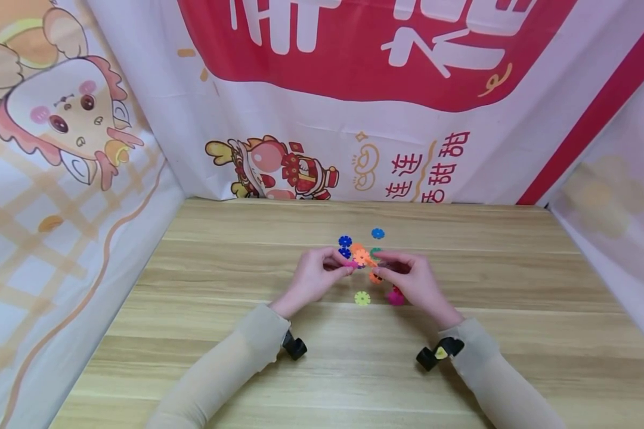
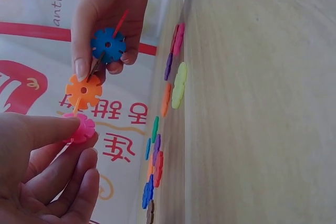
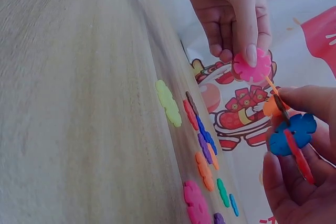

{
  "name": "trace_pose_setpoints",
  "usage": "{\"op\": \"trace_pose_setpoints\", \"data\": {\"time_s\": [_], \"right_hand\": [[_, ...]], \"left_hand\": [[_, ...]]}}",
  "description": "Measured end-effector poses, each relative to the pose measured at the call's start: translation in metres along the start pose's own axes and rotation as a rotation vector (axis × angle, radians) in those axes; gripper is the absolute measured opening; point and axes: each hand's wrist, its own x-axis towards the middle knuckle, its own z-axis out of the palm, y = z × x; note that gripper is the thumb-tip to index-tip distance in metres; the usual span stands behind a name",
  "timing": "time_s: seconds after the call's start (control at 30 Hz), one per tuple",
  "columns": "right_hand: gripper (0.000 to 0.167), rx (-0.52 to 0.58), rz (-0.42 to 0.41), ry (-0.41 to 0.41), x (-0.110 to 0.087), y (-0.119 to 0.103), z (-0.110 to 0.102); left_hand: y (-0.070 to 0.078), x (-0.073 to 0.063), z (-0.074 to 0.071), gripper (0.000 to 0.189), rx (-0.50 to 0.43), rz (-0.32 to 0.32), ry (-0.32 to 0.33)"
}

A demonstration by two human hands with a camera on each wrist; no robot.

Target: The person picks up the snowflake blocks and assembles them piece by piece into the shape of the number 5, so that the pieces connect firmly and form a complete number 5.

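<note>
My left hand [image 1: 318, 271] pinches a pink snowflake disc [image 2: 81, 129] between thumb and fingers. Edge to face, an orange snowflake disc [image 2: 84, 92] meets the pink one, joined by a thin orange disc seen on edge. Beyond it in the chain come a brown disc [image 3: 282, 109], a blue disc [image 2: 108, 45] and a red disc [image 3: 298, 156]. My right hand [image 1: 413, 280] holds this chain by its other end, thumb near the orange and brown pieces, fingers curled behind the blue one. Both hands are held up over the table, close together.
Loose snowflake discs lie on the wooden table [image 1: 247, 369]: a yellow-green one [image 1: 362, 298], a magenta one [image 1: 395, 297], a light blue one [image 1: 378, 233], a dark blue one [image 1: 345, 241] and several others below the hands. A printed cloth [image 1: 311, 119] hangs behind the table.
</note>
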Motion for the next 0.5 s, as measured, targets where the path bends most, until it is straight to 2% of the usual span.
{"op": "trace_pose_setpoints", "data": {"time_s": [0.3,0.5], "right_hand": [[0.044,0.002,0.053,-0.098,0.0,-0.0074,0.0028],[0.05,-0.018,0.076,-0.143,0.0009,-0.0043,0.0045]], "left_hand": [[0.0021,0.001,-0.0006,0.007,0.016,0.014,0.006],[0.0031,0.0028,-0.0009,0.007,0.03,0.032,0.004]]}}
